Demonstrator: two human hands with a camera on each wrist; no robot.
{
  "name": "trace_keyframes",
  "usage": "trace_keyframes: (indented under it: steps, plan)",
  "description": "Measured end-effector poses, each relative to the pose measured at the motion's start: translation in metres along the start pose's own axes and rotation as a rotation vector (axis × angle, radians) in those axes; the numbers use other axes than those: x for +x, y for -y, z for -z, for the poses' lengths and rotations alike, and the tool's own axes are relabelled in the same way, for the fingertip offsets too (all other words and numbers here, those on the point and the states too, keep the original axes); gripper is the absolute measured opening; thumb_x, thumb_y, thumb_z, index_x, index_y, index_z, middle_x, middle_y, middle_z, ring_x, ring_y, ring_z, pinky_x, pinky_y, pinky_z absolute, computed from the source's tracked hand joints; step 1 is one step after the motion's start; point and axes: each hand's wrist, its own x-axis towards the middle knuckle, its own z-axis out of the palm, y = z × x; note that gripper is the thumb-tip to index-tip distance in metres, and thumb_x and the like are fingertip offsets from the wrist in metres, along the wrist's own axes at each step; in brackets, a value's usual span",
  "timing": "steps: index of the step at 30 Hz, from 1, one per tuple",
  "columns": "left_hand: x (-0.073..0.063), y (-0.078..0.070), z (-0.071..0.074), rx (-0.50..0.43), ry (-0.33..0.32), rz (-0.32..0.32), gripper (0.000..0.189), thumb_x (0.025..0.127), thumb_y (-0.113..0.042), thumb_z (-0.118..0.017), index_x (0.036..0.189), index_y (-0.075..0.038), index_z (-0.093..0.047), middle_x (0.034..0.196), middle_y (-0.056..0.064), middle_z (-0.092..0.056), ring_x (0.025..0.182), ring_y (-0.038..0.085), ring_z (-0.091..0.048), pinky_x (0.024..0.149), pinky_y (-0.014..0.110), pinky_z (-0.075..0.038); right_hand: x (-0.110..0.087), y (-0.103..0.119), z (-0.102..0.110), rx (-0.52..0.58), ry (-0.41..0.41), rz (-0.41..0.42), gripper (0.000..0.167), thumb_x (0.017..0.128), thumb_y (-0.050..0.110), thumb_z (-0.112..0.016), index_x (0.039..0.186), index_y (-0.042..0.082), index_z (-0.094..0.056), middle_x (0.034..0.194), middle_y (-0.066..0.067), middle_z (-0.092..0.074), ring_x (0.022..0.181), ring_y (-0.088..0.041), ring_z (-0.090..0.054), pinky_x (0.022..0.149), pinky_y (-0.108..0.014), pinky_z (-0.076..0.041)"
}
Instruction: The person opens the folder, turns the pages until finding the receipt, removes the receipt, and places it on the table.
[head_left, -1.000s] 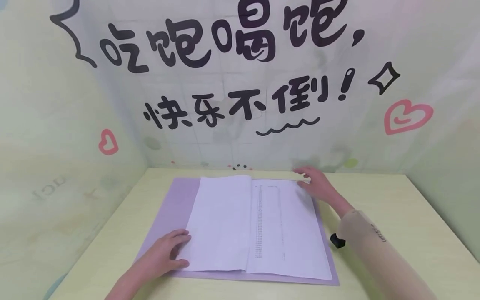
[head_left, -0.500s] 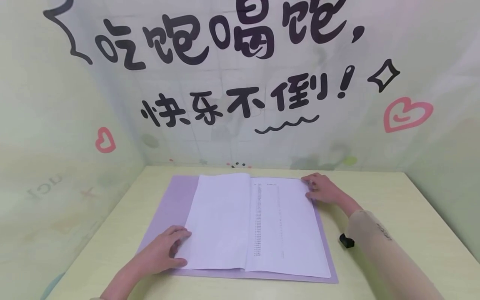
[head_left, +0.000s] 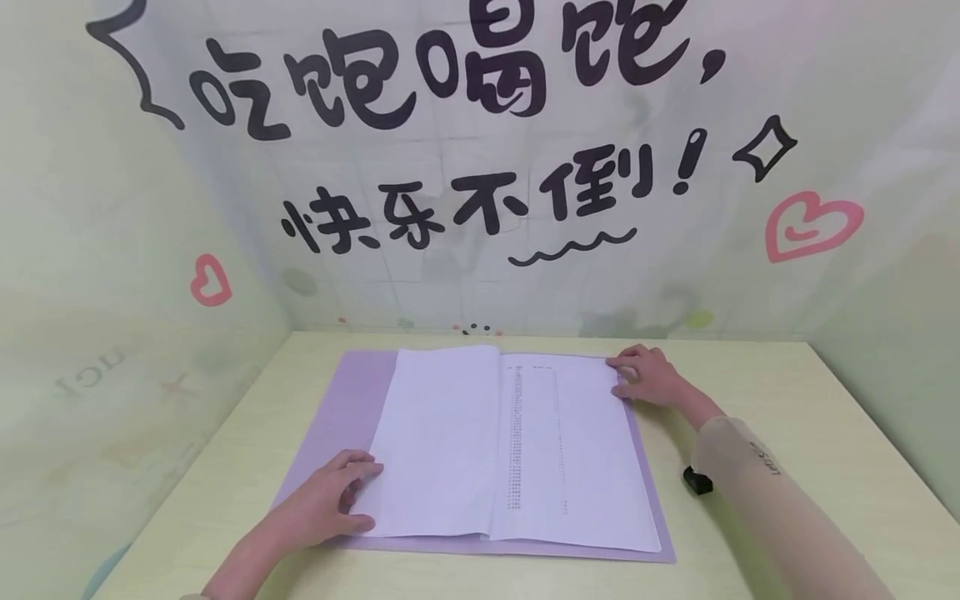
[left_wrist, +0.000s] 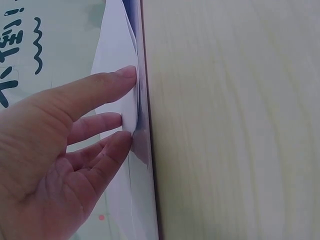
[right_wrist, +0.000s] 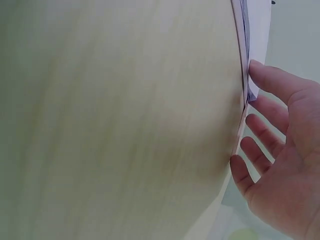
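Note:
A purple folder [head_left: 352, 408] lies spread on the table, with white sheets inside. Its left page [head_left: 442, 442] is blank; the right page [head_left: 600, 458] carries a narrow printed column of text. My left hand [head_left: 322, 504] rests at the lower left edge of the blank page, thumb and fingers apart. In the left wrist view, the left hand [left_wrist: 65, 135] touches the paper with its fingertips. My right hand [head_left: 648, 379] touches the upper right corner of the printed page. In the right wrist view, the right hand [right_wrist: 285, 135] has its thumb on the paper's edge and its other fingers spread.
Pale wood-look table [head_left: 795, 400] surrounds the folder. A small black object [head_left: 697, 481] shows beside the right sleeve [head_left: 772, 492]. Behind stands a light sheet wall [head_left: 420, 292] with black lettering and pink hearts; side walls rise left and right.
My right hand has come down from above the page's upper right corner and now touches it. The left hand stays at the left page's edge.

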Motion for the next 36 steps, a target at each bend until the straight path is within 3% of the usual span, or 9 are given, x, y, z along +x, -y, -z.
trace_keyframes:
  steps: [7,12,18,23,31,36]
  plan:
    - [-0.0001,0.0004,0.0006,0.028,-0.005,-0.004,0.067,0.071,-0.025,-0.086,0.128,0.0,-0.061,0.131,0.017,-0.056,0.086,-0.002,-0.049,0.081,0.027,-0.05,0.0001,0.0023,-0.0009,-0.023,-0.007,-0.033,0.051,0.09,0.029,-0.071,0.134,0.007,-0.06,0.136,-0.027,-0.051,0.122,-0.051,-0.041,0.09,-0.063,-0.039]
    - [0.0002,0.0012,0.0002,0.019,-0.006,-0.006,0.067,0.071,-0.024,-0.086,0.128,0.001,-0.061,0.131,0.017,-0.056,0.083,-0.004,-0.048,0.079,0.025,-0.049,0.0003,0.0029,-0.0031,-0.005,-0.032,-0.024,0.051,0.089,0.024,-0.072,0.134,0.005,-0.059,0.129,-0.027,-0.055,0.115,-0.047,-0.046,0.088,-0.059,-0.042]
    - [-0.0003,0.0023,-0.0014,-0.005,-0.003,-0.008,0.067,0.071,-0.024,-0.086,0.128,0.002,-0.061,0.131,0.019,-0.056,0.081,-0.005,-0.047,0.076,0.023,-0.049,0.0005,0.0036,-0.0061,0.113,-0.031,0.016,0.053,0.087,0.011,-0.073,0.134,-0.004,-0.055,0.109,-0.021,-0.062,0.101,-0.034,-0.053,0.091,-0.049,-0.045]
    - [-0.0008,0.0025,-0.001,-0.005,-0.004,-0.006,0.067,0.072,-0.025,-0.086,0.128,0.002,-0.061,0.131,0.018,-0.056,0.082,-0.005,-0.047,0.076,0.023,-0.048,0.0026,0.005,-0.0066,0.207,-0.027,-0.037,0.056,0.086,0.007,-0.073,0.136,-0.005,-0.052,0.102,-0.015,-0.064,0.094,-0.025,-0.057,0.087,-0.039,-0.05]
    - [-0.002,0.0019,-0.0005,0.013,-0.005,-0.007,0.067,0.072,-0.026,-0.086,0.128,0.0,-0.062,0.131,0.017,-0.056,0.083,-0.004,-0.048,0.079,0.025,-0.049,0.0004,0.005,-0.0066,0.371,-0.056,-0.11,0.061,0.085,0.004,-0.073,0.141,0.002,-0.048,0.107,-0.018,-0.063,0.095,-0.026,-0.06,0.075,-0.024,-0.051]
    - [-0.0021,0.0007,0.0005,0.003,-0.008,-0.025,0.066,0.073,-0.024,-0.086,0.128,0.002,-0.061,0.13,0.018,-0.056,0.081,-0.004,-0.046,0.076,0.023,-0.047,-0.0036,0.0033,-0.0042,0.417,-0.08,-0.084,0.054,0.086,0.003,-0.072,0.137,0.005,-0.054,0.11,-0.02,-0.063,0.1,-0.028,-0.064,0.077,-0.023,-0.053]
